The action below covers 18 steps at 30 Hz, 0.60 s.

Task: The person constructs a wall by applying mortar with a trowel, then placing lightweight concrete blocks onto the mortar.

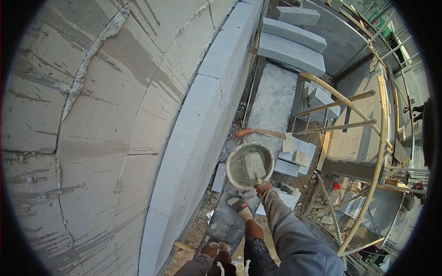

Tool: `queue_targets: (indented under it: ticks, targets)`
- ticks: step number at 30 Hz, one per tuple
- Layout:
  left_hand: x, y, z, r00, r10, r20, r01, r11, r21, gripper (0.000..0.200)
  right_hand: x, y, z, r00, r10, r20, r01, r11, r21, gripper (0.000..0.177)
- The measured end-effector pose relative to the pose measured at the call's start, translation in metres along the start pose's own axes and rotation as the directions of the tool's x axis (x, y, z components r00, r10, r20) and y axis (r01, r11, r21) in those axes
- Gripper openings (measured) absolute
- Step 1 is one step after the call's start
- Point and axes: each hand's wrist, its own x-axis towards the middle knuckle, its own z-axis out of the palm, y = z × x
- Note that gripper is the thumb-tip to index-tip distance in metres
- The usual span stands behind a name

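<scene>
My right hand (263, 187) is closed round the handle of a trowel (254, 166). The trowel's broad blade, coated in grey mortar, lies in a round bucket (229, 174) of wet mortar (238, 174). Low in the view, my left hand (211, 250) hangs by my legs, away from the bucket; its fingers are mostly hidden and no tool shows in it. Just beyond the bucket rests a long-bladed tool with an orange handle (244, 132), its blade pointing right.
A low course of pale blocks (193, 115) runs along the left, beside a mortar-streaked block wall (101, 119). Loose blocks (292, 46) sit at the far end of the platform (274, 94). Bamboo poles (382, 124) stand on the right. Another person (426, 133) is at the right edge.
</scene>
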Motion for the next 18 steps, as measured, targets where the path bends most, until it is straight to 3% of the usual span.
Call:
queue_targets:
  ticks: [2, 3, 4, 6, 10, 12, 13, 14, 16, 17, 18]
  targets:
    - [0.014, -0.021, 0.014, 1.000, 0.008, -0.016, -0.009, 0.999, -0.034, 0.054, 0.006, 0.012, 0.001, 1.000, 0.002, 0.002, -0.002, 0.997, 0.074, 0.020]
    - [0.037, -0.050, 0.030, 1.000, 0.021, -0.023, -0.021, 1.000, 0.011, 0.051, -0.026, -0.010, -0.005, 1.000, -0.003, 0.014, 0.001, 0.995, 0.097, 0.020]
    - [0.001, 0.008, 0.004, 0.993, -0.112, -0.022, 0.114, 0.978, 0.175, 0.047, -0.022, -0.005, -0.003, 1.000, 0.006, -0.005, -0.006, 0.994, 0.111, 0.020]
    - [0.003, 0.001, 0.007, 0.995, 0.081, -0.051, -0.087, 0.988, -0.129, 0.044, -0.011, 0.007, -0.004, 1.000, -0.013, 0.026, 0.009, 0.988, 0.156, 0.022]
    - [0.005, -0.006, 0.008, 0.990, 0.127, -0.057, -0.135, 0.979, -0.155, 0.043, -0.003, 0.015, -0.001, 1.000, -0.026, 0.014, 0.024, 0.995, 0.102, 0.026]
    - [0.015, -0.020, 0.013, 0.990, 0.121, -0.071, -0.130, 0.982, -0.134, 0.043, 0.001, 0.011, 0.000, 0.998, -0.009, -0.057, 0.008, 1.000, -0.020, 0.032]
    - [0.015, -0.024, 0.014, 0.990, 0.120, -0.068, -0.128, 0.982, -0.135, 0.043, 0.005, 0.006, 0.000, 0.999, -0.010, -0.046, 0.000, 0.976, -0.220, 0.036]
    - [0.016, -0.028, 0.015, 0.991, 0.117, -0.061, -0.124, 0.985, -0.123, 0.044, 0.012, -0.001, 0.001, 0.999, -0.010, -0.048, 0.000, 0.975, -0.220, 0.036]
    - [0.013, -0.023, 0.011, 0.993, 0.110, -0.052, -0.115, 0.987, -0.110, 0.044, 0.035, -0.013, 0.005, 0.993, -0.119, 0.005, 0.094, 0.756, -0.647, 0.035]
    - [0.009, -0.020, 0.009, 0.997, 0.065, -0.035, -0.067, 0.996, -0.058, 0.044, 0.074, 0.002, 0.013, 0.975, -0.209, 0.078, 0.181, 0.534, -0.826, 0.042]
    - [0.011, -0.019, 0.008, 1.000, 0.019, -0.023, -0.019, 1.000, -0.007, 0.044, 0.101, 0.006, 0.023, 0.975, -0.204, 0.083, 0.182, 0.533, -0.826, 0.042]
